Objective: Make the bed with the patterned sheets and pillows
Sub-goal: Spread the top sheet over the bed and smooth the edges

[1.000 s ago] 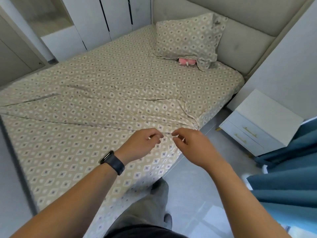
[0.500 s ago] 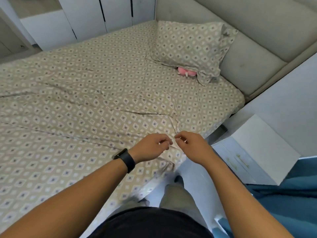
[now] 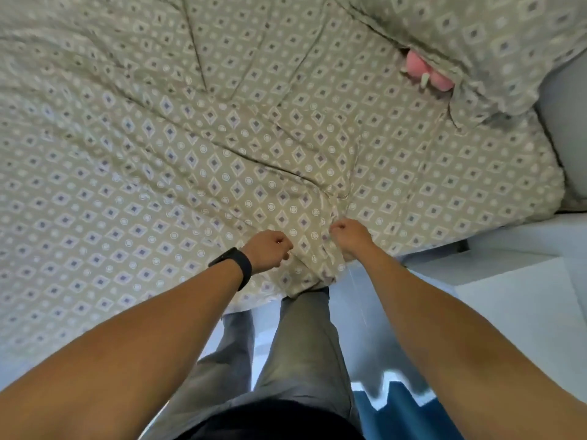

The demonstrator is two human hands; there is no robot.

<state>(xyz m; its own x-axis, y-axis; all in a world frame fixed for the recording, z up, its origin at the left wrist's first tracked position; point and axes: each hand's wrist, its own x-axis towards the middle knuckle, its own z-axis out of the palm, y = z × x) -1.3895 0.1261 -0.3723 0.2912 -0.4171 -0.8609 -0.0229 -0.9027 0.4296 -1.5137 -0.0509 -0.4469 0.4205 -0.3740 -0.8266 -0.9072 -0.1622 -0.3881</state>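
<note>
A beige sheet with a diamond pattern [image 3: 190, 160] covers the bed and is creased toward its near edge. My left hand [image 3: 268, 250], with a black watch on the wrist, grips a bunched fold of the sheet at that edge. A hand's width to the right, my right hand [image 3: 351, 236] pinches the same fold, and the cloth between them hangs down over the mattress side. A pillow in matching fabric [image 3: 495, 36] lies at the top right, with a pink object [image 3: 425, 71] peeking out from under it.
A padded grey headboard [image 3: 565, 128] borders the bed on the right. A white nightstand [image 3: 521, 300] stands by the bedside at right. A blue curtain [image 3: 403, 414] hangs at the bottom right. My legs in grey trousers [image 3: 301, 350] stand against the bed.
I have leaned in over the bed, so the view now looks almost straight down. Both hands have moved apart a little and hold the sheet's fold lower over the mattress edge.
</note>
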